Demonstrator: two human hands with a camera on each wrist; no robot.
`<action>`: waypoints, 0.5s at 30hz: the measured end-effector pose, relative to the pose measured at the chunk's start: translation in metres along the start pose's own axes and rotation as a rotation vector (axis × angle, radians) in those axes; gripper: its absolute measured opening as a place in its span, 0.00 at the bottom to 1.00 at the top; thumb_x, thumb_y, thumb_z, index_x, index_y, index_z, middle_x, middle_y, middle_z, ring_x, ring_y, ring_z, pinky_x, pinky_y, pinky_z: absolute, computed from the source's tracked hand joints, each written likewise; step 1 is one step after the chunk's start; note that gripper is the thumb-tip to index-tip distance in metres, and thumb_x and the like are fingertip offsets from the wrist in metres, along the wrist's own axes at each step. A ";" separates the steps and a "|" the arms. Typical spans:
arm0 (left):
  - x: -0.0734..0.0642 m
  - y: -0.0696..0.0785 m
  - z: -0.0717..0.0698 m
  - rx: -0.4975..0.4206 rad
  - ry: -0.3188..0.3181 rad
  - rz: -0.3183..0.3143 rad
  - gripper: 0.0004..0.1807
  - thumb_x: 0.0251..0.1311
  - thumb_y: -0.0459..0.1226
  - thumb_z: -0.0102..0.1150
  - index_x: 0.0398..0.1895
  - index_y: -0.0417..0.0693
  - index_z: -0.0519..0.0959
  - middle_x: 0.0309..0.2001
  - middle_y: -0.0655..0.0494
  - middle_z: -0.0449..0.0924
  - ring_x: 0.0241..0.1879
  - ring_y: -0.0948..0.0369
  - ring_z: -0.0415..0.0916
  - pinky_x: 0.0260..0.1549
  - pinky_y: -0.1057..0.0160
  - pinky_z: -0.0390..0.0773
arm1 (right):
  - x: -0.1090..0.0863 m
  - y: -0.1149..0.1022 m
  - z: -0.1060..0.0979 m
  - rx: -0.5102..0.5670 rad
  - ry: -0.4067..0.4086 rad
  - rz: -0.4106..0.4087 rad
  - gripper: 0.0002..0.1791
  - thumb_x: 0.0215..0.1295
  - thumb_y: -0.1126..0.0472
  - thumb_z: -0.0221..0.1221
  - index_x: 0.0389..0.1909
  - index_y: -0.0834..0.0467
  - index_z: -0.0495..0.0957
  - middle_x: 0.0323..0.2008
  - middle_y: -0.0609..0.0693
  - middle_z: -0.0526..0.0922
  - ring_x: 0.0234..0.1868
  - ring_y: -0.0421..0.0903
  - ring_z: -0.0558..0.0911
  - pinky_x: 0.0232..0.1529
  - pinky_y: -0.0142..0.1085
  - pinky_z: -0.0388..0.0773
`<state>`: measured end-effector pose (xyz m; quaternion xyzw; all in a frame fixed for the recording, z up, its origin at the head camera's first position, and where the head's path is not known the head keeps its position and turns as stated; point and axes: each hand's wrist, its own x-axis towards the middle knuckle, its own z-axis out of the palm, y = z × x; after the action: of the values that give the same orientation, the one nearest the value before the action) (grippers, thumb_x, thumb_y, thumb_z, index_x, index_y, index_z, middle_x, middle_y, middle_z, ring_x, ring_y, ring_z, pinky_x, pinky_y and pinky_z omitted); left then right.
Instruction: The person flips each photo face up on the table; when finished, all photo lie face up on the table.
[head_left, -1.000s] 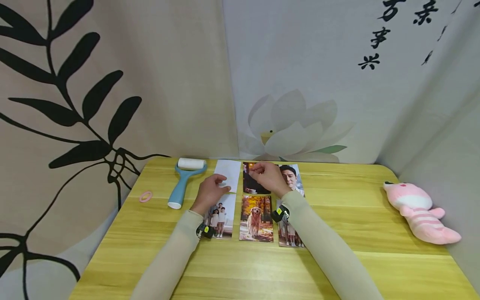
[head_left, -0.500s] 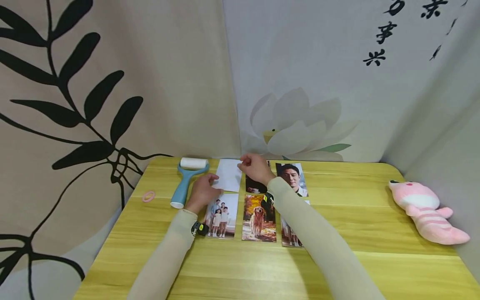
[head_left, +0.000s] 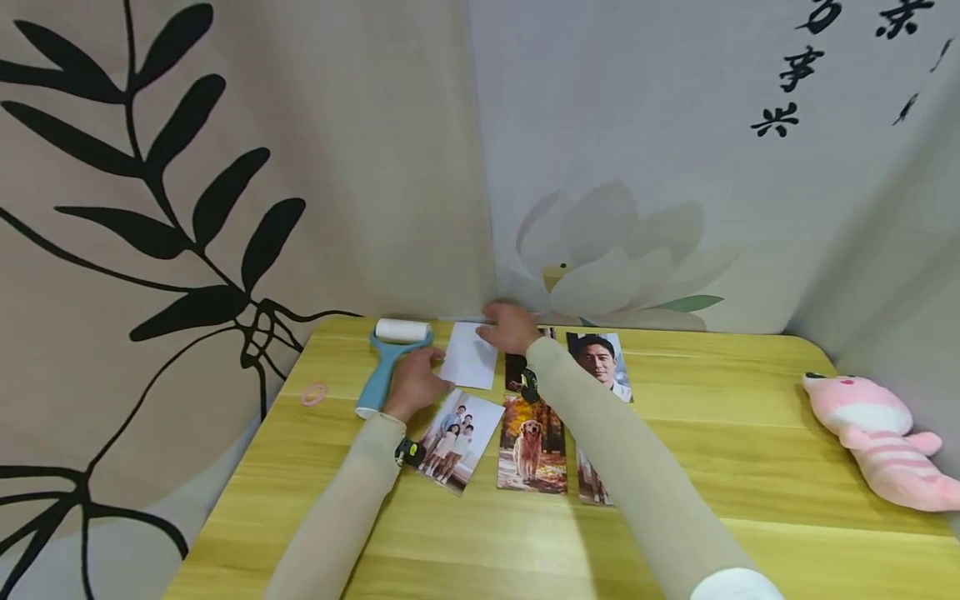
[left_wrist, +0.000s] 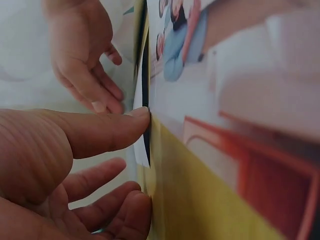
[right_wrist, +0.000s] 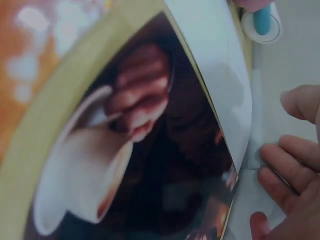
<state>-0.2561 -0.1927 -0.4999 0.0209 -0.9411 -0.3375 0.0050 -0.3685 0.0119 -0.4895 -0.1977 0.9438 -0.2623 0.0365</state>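
Observation:
A white card (head_left: 471, 360), blank side up, lies near the table's back edge between both hands. My left hand (head_left: 415, 385) is at its lower left corner; in the left wrist view the thumb (left_wrist: 120, 127) reaches the card's edge and stands apart from the curved fingers. Just below lies a family photo (head_left: 465, 437), tilted clockwise. My right hand (head_left: 512, 327) is by the card's upper right corner, its fingers (right_wrist: 287, 162) loosely spread in the right wrist view. Beneath that wrist is a dark photo of a hand with a white cup (right_wrist: 175, 145), partly hidden in the head view.
A golden dog photo (head_left: 531, 446), a portrait photo (head_left: 603, 367) and another photo (head_left: 594, 483), mostly under the right sleeve, lie to the right. A blue-handled lint roller (head_left: 382, 375) and a pink ring (head_left: 314, 394) are at left, a pink plush toy (head_left: 877, 437) at far right.
The right hand has moved left from over the dark photo to the white card's upper right corner. The family photo has turned clockwise. The head view has shifted slightly left.

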 end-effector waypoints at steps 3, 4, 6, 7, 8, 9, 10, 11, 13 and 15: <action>0.000 0.000 -0.001 0.007 -0.003 -0.010 0.33 0.53 0.34 0.80 0.64 0.38 0.81 0.61 0.40 0.84 0.63 0.44 0.79 0.64 0.45 0.79 | 0.001 -0.005 0.000 -0.069 -0.037 -0.005 0.27 0.75 0.47 0.61 0.70 0.54 0.78 0.66 0.53 0.83 0.67 0.56 0.80 0.69 0.64 0.70; 0.000 0.001 -0.002 0.008 -0.004 -0.013 0.33 0.53 0.34 0.80 0.63 0.38 0.81 0.61 0.40 0.84 0.63 0.44 0.79 0.64 0.46 0.78 | 0.000 -0.007 0.000 -0.077 -0.048 0.000 0.27 0.75 0.47 0.61 0.70 0.54 0.78 0.66 0.52 0.83 0.68 0.56 0.79 0.69 0.66 0.68; 0.000 0.002 -0.003 0.011 -0.007 -0.010 0.32 0.53 0.34 0.80 0.63 0.38 0.81 0.61 0.40 0.84 0.63 0.44 0.79 0.64 0.45 0.78 | -0.001 -0.009 0.001 -0.078 -0.066 0.020 0.27 0.76 0.47 0.61 0.70 0.53 0.78 0.67 0.52 0.82 0.69 0.55 0.78 0.71 0.68 0.65; 0.000 0.002 -0.003 0.011 -0.010 -0.008 0.32 0.53 0.34 0.80 0.62 0.38 0.81 0.61 0.40 0.84 0.63 0.44 0.79 0.64 0.46 0.78 | -0.001 -0.008 0.002 -0.074 -0.068 0.029 0.27 0.76 0.47 0.61 0.70 0.52 0.78 0.67 0.52 0.82 0.69 0.55 0.78 0.71 0.68 0.64; 0.001 0.003 -0.002 0.013 -0.012 -0.004 0.31 0.53 0.35 0.80 0.62 0.37 0.82 0.61 0.40 0.84 0.63 0.44 0.79 0.64 0.46 0.78 | -0.002 -0.008 0.003 -0.069 -0.070 0.039 0.27 0.76 0.47 0.62 0.70 0.52 0.78 0.68 0.51 0.82 0.70 0.55 0.77 0.72 0.69 0.62; 0.001 0.003 -0.002 0.011 -0.013 -0.002 0.31 0.53 0.34 0.80 0.62 0.37 0.82 0.61 0.40 0.84 0.63 0.44 0.79 0.64 0.46 0.78 | -0.002 -0.007 0.004 -0.065 -0.073 0.047 0.27 0.76 0.48 0.62 0.71 0.52 0.78 0.68 0.51 0.82 0.71 0.54 0.77 0.72 0.69 0.62; 0.001 0.003 -0.002 0.008 -0.014 -0.002 0.31 0.53 0.34 0.80 0.62 0.37 0.82 0.61 0.40 0.84 0.63 0.44 0.79 0.64 0.46 0.78 | -0.002 -0.006 0.005 -0.059 -0.073 0.052 0.27 0.76 0.48 0.62 0.71 0.51 0.77 0.68 0.51 0.81 0.71 0.54 0.76 0.73 0.69 0.61; 0.001 0.002 -0.002 0.005 -0.013 -0.002 0.31 0.53 0.34 0.80 0.62 0.37 0.81 0.61 0.40 0.84 0.63 0.44 0.79 0.65 0.46 0.78 | -0.001 -0.005 0.006 -0.051 -0.072 0.054 0.27 0.76 0.48 0.62 0.71 0.51 0.77 0.68 0.51 0.81 0.71 0.54 0.76 0.73 0.69 0.60; 0.001 0.002 -0.002 0.003 -0.013 0.004 0.31 0.53 0.34 0.80 0.62 0.36 0.81 0.61 0.39 0.83 0.63 0.43 0.79 0.65 0.46 0.78 | -0.001 -0.003 0.008 -0.030 -0.060 0.058 0.26 0.76 0.49 0.61 0.70 0.52 0.78 0.67 0.52 0.81 0.70 0.54 0.76 0.74 0.69 0.59; 0.001 0.001 -0.001 0.000 -0.018 0.010 0.32 0.54 0.34 0.80 0.62 0.36 0.81 0.61 0.39 0.83 0.63 0.43 0.78 0.65 0.45 0.78 | -0.001 -0.001 0.008 -0.019 -0.038 0.069 0.24 0.75 0.50 0.62 0.68 0.52 0.79 0.65 0.52 0.82 0.68 0.53 0.77 0.73 0.68 0.60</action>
<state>-0.2576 -0.1929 -0.4983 0.0132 -0.9412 -0.3376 -0.0017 -0.3661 0.0070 -0.4958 -0.1702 0.9516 -0.2484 0.0615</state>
